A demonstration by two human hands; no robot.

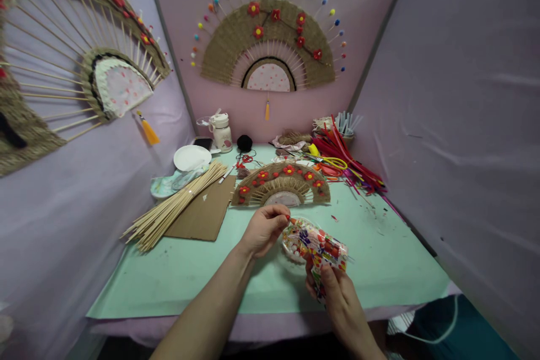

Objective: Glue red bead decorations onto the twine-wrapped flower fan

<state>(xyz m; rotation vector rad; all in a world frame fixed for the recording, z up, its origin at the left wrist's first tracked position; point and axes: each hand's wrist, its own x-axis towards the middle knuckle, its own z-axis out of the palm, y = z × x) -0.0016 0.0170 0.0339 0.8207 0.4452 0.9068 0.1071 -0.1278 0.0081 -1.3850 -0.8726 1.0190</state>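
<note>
Near the front edge of the worktop (pixel 388 270), the right hand (pixel 340 289) was wrapped round the handle of a flower-patterned glue gun (pixel 324 247); whether the trigger was squeezed, I could not tell. Ahead of it, the left hand (pixel 264 230) pinched a small red piece (pixel 288 217) between thumb and fingers, touching or very close to the gun's nozzle. Below the gun sat a clear bowl (pixel 289 257) of small pale and coloured bits, partly hidden. The step in hand seemed to be gluing the red piece. If so, the next move called for a steady pinch, a small dab and fingertips kept off the hot tip. Just beyond the bowl was a woven half-round fan (pixel 276 174) with red flowers. To its left, bamboo sticks (pixel 181 205) lay partly over a cardboard sheet (pixel 202 225); chenille stems (pixel 348 156) were heaped at the far right. A larger fan (pixel 236 39) hung on the back wall.
</note>
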